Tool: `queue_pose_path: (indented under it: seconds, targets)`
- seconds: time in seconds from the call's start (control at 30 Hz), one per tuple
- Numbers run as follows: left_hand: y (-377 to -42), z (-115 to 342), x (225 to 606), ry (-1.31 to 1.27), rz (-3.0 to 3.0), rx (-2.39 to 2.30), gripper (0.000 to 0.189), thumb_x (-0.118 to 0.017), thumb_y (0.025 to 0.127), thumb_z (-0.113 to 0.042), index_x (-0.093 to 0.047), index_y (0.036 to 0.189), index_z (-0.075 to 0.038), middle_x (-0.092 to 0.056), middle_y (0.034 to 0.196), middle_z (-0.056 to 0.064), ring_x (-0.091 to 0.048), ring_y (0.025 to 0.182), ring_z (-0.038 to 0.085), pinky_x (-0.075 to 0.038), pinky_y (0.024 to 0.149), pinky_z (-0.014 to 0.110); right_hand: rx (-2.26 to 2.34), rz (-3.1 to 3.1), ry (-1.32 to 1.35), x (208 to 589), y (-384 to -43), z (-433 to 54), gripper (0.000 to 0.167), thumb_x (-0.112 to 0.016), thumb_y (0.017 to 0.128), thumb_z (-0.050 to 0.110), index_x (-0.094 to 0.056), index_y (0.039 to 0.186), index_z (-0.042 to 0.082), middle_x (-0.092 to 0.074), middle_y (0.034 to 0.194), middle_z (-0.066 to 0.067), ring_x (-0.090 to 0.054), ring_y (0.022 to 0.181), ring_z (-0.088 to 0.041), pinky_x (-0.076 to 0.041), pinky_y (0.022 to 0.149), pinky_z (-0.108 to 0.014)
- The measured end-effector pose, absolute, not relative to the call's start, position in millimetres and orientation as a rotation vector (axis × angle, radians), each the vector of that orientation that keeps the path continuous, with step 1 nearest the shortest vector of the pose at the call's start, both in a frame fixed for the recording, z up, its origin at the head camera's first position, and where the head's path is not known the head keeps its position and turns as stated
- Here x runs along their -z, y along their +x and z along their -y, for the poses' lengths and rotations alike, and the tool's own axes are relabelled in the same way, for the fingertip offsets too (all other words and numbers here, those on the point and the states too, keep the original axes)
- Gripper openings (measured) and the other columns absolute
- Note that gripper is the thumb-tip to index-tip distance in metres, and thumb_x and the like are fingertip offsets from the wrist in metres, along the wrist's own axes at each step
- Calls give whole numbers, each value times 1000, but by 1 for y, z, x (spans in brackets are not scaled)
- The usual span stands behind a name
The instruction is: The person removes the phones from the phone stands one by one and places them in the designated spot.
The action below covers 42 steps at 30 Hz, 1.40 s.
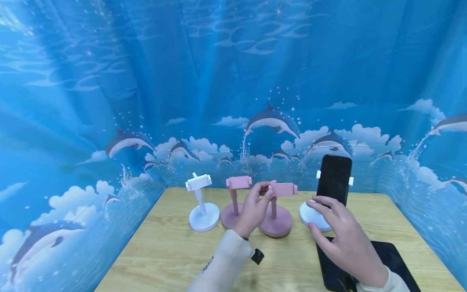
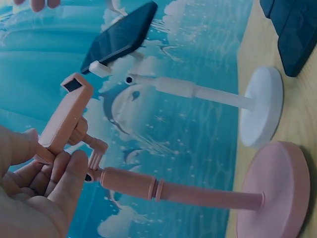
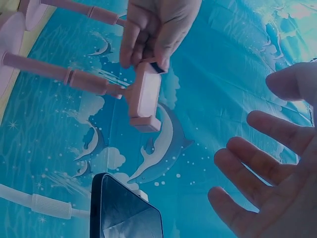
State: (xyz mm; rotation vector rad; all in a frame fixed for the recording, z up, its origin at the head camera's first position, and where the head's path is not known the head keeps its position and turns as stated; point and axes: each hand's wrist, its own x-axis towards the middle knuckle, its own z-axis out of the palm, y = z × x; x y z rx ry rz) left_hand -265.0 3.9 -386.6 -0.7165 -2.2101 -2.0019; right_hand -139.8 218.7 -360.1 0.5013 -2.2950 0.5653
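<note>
My left hand [image 1: 255, 207] pinches the left end of the clamp on a pink phone stand [image 1: 284, 189], thumb on one side and fingers on the other. That stand rests upright on its round base, its clamp holding nothing. My right hand [image 1: 343, 239] is spread in the air with nothing in its fingers. Behind it, a black smartphone [image 1: 333, 178] sits upright in the clamp of a white phone stand [image 1: 314, 216]. In the right wrist view the left thumb [image 3: 163, 57] lies at the clamp's end, and the right fingers [image 3: 247, 163] stay apart from the pink stand.
Left of the held stand are a second pink phone stand [image 1: 238, 182] and a white one [image 1: 204, 217], both with bare clamps. A flat black tablet-like slab [image 1: 390, 255] lies under the right hand on the wooden table [image 1: 153, 251]. A dolphin-print curtain [image 1: 219, 81] surrounds the table.
</note>
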Motion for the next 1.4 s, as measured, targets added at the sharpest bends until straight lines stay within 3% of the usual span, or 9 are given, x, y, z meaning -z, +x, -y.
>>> queue_pose_path:
  seconds: [0.17, 0.37, 0.57, 0.8, 1.03, 1.23, 1.4]
  targets:
    - [-271, -6, 392, -710, 2216, 2043, 33, -52, 109, -20, -56, 139, -6, -61, 123, 8, -64, 114, 28, -56, 95, 31, -556, 2299, 515, 359, -140, -217, 59, -87, 80, 11, -66, 134, 20, -60, 137, -3, -60, 118, -23, -56, 87, -49]
    - [-276, -9, 394, -672, 2269, 2022, 34, -53, 109, -23, -57, 140, -9, -62, 124, 5, -62, 113, 19, -53, 101, 46, -564, 2305, 545, 361, -142, -217, 55, -85, 81, 11, -67, 133, 19, -61, 133, -6, -62, 113, -25, -60, 83, -55]
    - [-276, -7, 395, -628, 2300, 2019, 43, -54, 109, -31, -54, 147, -11, -63, 130, 1, -61, 117, 17, -53, 99, 37, -564, 2306, 564, 364, -144, -216, 51, -84, 82, 11, -68, 130, 18, -62, 131, -6, -64, 109, -24, -61, 78, -51]
    - [-263, 7, 392, -641, 2279, 2064, 57, -63, 105, -33, -42, 156, -21, -57, 144, 5, -58, 130, 23, -51, 106, 41, -566, 2315, 569, 365, -145, -213, 48, -84, 83, 11, -69, 128, 16, -63, 129, -6, -64, 107, -23, -62, 77, -49]
    - [-234, 34, 389, -763, 2308, 1965, 54, -64, 104, -31, -45, 154, -20, -56, 146, 5, -56, 133, 28, -49, 109, 42, -557, 2333, 553, 367, -145, -212, 47, -84, 83, 11, -69, 127, 16, -63, 128, -4, -63, 106, -21, -62, 77, -48]
    - [-214, 54, 380, -810, 2413, 1580, 60, -62, 102, -47, -44, 155, -25, -49, 154, -3, -47, 142, 23, -41, 114, 53, -553, 2337, 544, 371, -148, -213, 45, -83, 83, 12, -70, 126, 14, -63, 126, -5, -62, 106, -21, -62, 76, -49]
    - [-204, 68, 374, -802, 2479, 1238, 64, -58, 100, -61, -45, 155, -31, -46, 158, -5, -42, 146, 25, -36, 114, 63, -575, 2338, 534, 372, -149, -211, 45, -84, 83, 10, -69, 126, 14, -63, 126, -4, -62, 106, -20, -62, 76, -49]
